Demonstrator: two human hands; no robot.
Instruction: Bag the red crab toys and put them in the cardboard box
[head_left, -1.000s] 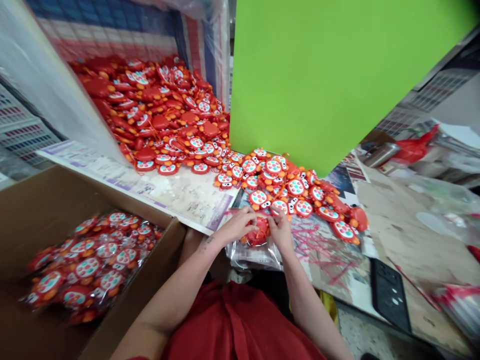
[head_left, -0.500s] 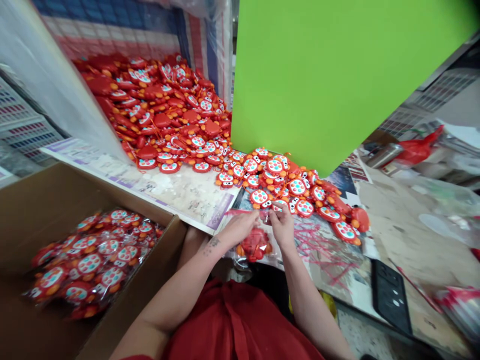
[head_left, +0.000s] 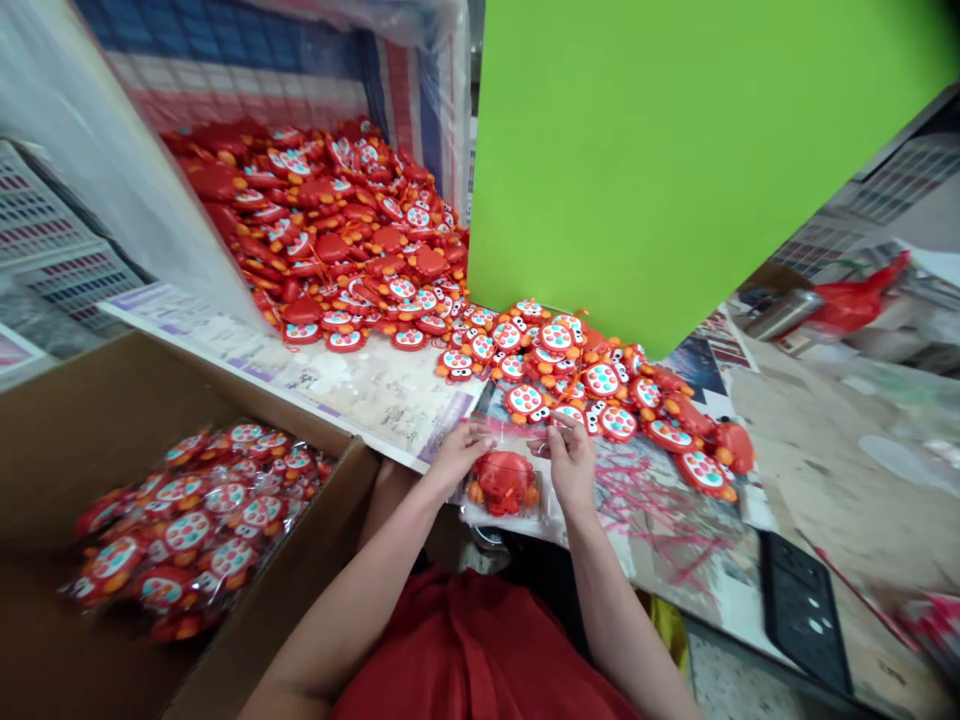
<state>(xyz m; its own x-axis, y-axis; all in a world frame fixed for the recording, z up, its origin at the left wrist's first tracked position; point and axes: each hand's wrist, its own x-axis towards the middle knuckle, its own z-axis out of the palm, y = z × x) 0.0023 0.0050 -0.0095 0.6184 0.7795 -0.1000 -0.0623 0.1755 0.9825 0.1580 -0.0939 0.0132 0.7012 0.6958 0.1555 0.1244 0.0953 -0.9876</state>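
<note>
A clear plastic bag point(head_left: 516, 443) lies at the table's front edge, close to my body. Inside it is a red crab-shaped toy point(head_left: 504, 482) with orange feet, its plain red back up. My left hand point(head_left: 459, 455) has its fingers closed on the bag's upper left corner. At the upper right, my right hand point(head_left: 570, 460) pinches the bag's edge with thumb and forefinger. A pink strip runs along the bag's top between the hands. Just beyond the fingers is a heap of loose crab toys point(head_left: 555, 370), many showing white faces with coloured dots.
A cardboard box point(head_left: 300, 590) at left holds several bagged toys point(head_left: 187, 530). Behind, a large striped sack point(head_left: 420, 120) spills a pile of toys point(head_left: 352, 240). A green panel point(head_left: 637, 150) stands upright. Pink strips point(head_left: 660, 510) and a black phone point(head_left: 806, 605) lie at right.
My hands have moved apart along the bag's top edge, the left one shifting to the left. More of the toy inside the bag now shows. The view has shifted slightly.
</note>
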